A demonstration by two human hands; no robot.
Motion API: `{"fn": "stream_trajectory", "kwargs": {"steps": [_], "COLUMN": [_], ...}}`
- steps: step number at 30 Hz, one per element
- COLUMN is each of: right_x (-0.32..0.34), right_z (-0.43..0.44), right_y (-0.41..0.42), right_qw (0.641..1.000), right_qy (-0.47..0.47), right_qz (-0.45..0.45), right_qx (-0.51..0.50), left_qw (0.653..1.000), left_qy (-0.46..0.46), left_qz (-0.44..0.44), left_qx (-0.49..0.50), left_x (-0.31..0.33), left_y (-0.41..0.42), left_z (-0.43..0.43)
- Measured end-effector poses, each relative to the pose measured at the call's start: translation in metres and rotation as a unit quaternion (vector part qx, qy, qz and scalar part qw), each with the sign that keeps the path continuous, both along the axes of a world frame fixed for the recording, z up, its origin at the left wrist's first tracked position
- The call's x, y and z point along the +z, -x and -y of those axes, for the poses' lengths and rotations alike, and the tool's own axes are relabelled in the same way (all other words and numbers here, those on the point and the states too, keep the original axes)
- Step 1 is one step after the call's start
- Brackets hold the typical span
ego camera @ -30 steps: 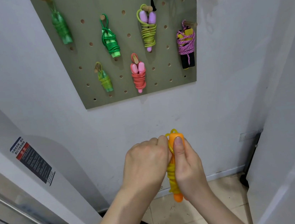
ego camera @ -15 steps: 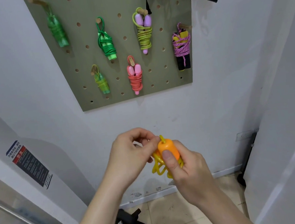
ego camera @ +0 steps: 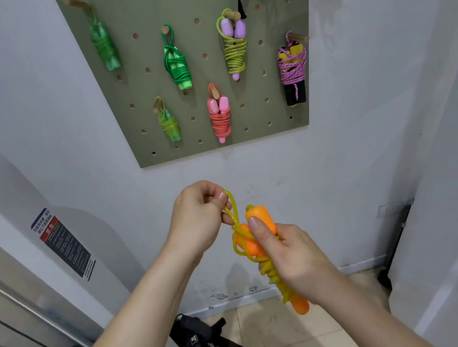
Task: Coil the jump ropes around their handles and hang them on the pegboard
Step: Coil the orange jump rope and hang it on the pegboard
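Observation:
A jump rope with orange handles [ego camera: 261, 220] and yellow cord coiled around them sits in my right hand [ego camera: 293, 257], thumb pressed on the upper handle. My left hand [ego camera: 199, 220] pinches a short yellow loop [ego camera: 232, 206] that sticks up from the bundle's top. Both hands are in front of the white wall, below the olive pegboard [ego camera: 155, 96]. Several coiled ropes hang on its wooden pegs: green ones [ego camera: 177, 64], a purple-handled one [ego camera: 233, 43], a pink one [ego camera: 220, 114] and a black-handled one with magenta cord [ego camera: 293, 70].
A black strap and bag [ego camera: 205, 340] lie on the tiled floor by the wall. Metal bars of gym equipment [ego camera: 12, 300] run at the lower left, beside a warning sticker [ego camera: 63, 245]. A white panel [ego camera: 456, 203] stands close on the right. Dark gear hangs above the pegboard.
My left hand has come off the bundle and drawn a yellow loop up and to the left. The right hand tilted the coiled handles. The view shifted slightly.

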State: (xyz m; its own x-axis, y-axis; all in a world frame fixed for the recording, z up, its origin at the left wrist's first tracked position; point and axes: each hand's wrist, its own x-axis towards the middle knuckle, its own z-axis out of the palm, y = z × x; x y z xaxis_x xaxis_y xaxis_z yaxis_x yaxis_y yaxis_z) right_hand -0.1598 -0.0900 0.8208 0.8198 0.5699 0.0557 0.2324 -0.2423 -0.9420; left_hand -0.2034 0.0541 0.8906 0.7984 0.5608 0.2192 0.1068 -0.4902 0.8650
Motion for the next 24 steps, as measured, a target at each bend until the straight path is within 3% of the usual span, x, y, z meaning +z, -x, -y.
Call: {"fn": "stream_trajectory", "kwargs": {"steps": [3, 7, 9, 11, 13, 17, 20, 22, 24], "right_x": [-0.013, -0.019, -0.020, -0.023, -0.026, -0.037, -0.051, -0.053, -0.049], "right_z": [-0.006, -0.008, -0.008, -0.010, -0.014, -0.017, -0.016, -0.009, 0.001], "right_y": [-0.004, -0.017, -0.022, -0.025, -0.028, -0.035, -0.036, -0.033, -0.028], "right_qw": [0.995, 0.995, 0.987, 0.980, 0.978, 0.977, 0.987, 0.991, 0.966], "right_qy": [-0.018, 0.042, 0.094, 0.107, 0.103, 0.092, 0.055, -0.034, -0.114], "right_qz": [-0.101, -0.032, 0.040, 0.074, 0.081, 0.060, 0.002, -0.105, -0.228], "right_qx": [-0.002, -0.087, -0.127, -0.148, -0.162, -0.182, -0.153, -0.082, 0.039], "left_qw": [0.998, 0.986, 0.987, 0.989, 0.990, 0.993, 0.988, 0.981, 0.971], "left_qy": [0.004, -0.104, -0.076, 0.011, 0.059, 0.060, 0.074, 0.089, 0.174], "left_qz": [0.034, -0.004, -0.019, 0.000, 0.026, 0.011, -0.023, -0.016, 0.037], "left_qx": [-0.052, -0.127, -0.143, -0.146, -0.129, -0.102, -0.135, -0.170, -0.160], "left_x": [-0.001, -0.014, -0.025, -0.033, -0.042, -0.061, -0.063, -0.055, -0.048], "left_y": [0.000, 0.012, 0.015, 0.016, 0.015, 0.026, 0.035, 0.036, 0.027], "left_z": [0.010, 0.028, 0.035, 0.042, 0.049, 0.065, 0.067, 0.063, 0.051]}}
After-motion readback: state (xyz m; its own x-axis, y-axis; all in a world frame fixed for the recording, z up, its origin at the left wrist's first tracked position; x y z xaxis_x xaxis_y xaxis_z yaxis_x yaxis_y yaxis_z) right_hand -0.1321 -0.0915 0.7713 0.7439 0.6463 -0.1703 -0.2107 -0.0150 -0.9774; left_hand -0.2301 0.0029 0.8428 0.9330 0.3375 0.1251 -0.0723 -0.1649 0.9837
